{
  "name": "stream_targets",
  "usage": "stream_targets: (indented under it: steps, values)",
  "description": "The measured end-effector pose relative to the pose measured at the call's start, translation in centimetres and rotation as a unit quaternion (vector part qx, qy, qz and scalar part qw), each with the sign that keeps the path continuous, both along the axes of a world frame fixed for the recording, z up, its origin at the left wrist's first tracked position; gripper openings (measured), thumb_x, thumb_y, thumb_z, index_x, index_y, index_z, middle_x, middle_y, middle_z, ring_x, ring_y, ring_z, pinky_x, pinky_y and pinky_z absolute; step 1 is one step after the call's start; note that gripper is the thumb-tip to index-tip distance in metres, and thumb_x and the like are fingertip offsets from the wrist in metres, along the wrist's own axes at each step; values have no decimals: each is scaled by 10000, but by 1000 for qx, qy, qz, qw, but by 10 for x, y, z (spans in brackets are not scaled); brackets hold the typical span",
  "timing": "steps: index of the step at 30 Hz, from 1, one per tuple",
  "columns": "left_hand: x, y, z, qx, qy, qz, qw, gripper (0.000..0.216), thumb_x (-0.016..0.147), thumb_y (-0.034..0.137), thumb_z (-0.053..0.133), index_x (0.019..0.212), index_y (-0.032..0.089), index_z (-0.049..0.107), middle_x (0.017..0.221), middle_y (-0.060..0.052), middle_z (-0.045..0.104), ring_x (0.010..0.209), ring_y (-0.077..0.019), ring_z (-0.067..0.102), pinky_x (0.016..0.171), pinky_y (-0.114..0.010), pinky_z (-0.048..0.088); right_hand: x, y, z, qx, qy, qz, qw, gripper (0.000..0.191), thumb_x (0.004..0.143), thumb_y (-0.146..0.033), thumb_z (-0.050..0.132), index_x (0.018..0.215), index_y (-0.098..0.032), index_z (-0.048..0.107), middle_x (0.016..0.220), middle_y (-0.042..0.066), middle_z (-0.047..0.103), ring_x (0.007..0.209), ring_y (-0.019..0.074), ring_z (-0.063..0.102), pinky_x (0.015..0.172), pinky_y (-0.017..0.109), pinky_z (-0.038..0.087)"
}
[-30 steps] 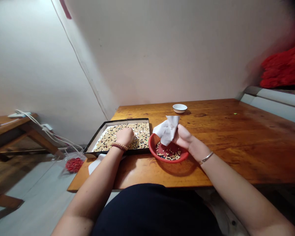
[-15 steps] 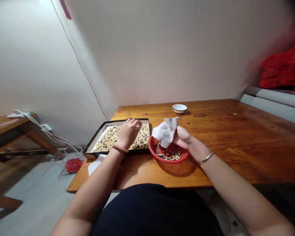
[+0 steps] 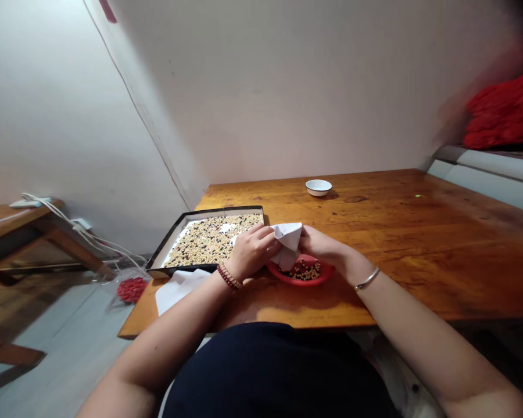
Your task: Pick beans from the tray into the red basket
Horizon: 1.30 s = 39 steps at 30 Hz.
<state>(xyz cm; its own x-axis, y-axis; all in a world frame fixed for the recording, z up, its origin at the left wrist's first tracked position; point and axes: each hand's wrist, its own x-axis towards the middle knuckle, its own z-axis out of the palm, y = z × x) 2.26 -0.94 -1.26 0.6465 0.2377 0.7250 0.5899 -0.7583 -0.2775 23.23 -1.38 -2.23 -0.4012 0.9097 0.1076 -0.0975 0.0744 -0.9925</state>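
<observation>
Both hands meeting over the red bowl (image 3: 303, 273) on the surface (image 3: 396, 244), left hand (image 3: 251, 251) and right hand (image 3: 322, 247) each pinching the white paper (image 3: 289, 244), grip closed on it. Paper hanging just above the beans (image 3: 307, 269) in the bowl, tray (image 3: 209, 239) lying just beside, to the left.

We sat in what looked like a plain room of a home, shown by its wooden table (image 3: 375, 232), bare white wall (image 3: 287, 87), tiled floor (image 3: 47, 354) and small white bowl (image 3: 318, 187).
</observation>
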Motion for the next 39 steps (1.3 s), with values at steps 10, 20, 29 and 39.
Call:
stream_targets:
  steps: [10,20,29,39]
  values:
    - [-4,0,-1,20,-6,-8,1000,185,1032,268,509,904,195,621,724,-20,668,709,-156,589,580,-258,431,-1,0,3,64,-91,17,994,137,715,-258,760,800,-154,735,820,42,750,728,193,622,663,287,488]
    - [-7,0,7,-57,-5,55,997,114,987,287,616,928,196,649,825,-27,711,749,-162,635,639,-272,443,-4,0,1,98,-102,-2,990,116,708,-237,687,778,-156,733,769,23,744,691,179,620,646,275,482]
    - [-28,16,22,-195,11,321,927,208,1001,357,577,1110,215,682,1080,-85,759,1060,-274,610,808,-338,475,-1,9,-3,89,-46,-136,986,207,703,-207,795,909,-187,796,928,79,802,935,289,702,815,388,567]
    - [-42,29,15,-346,135,405,836,283,973,296,501,1050,206,758,1065,-107,776,1061,-306,658,841,-363,483,-6,5,9,-12,-17,-146,989,256,630,-125,692,878,-153,749,905,49,777,820,197,656,773,324,534]
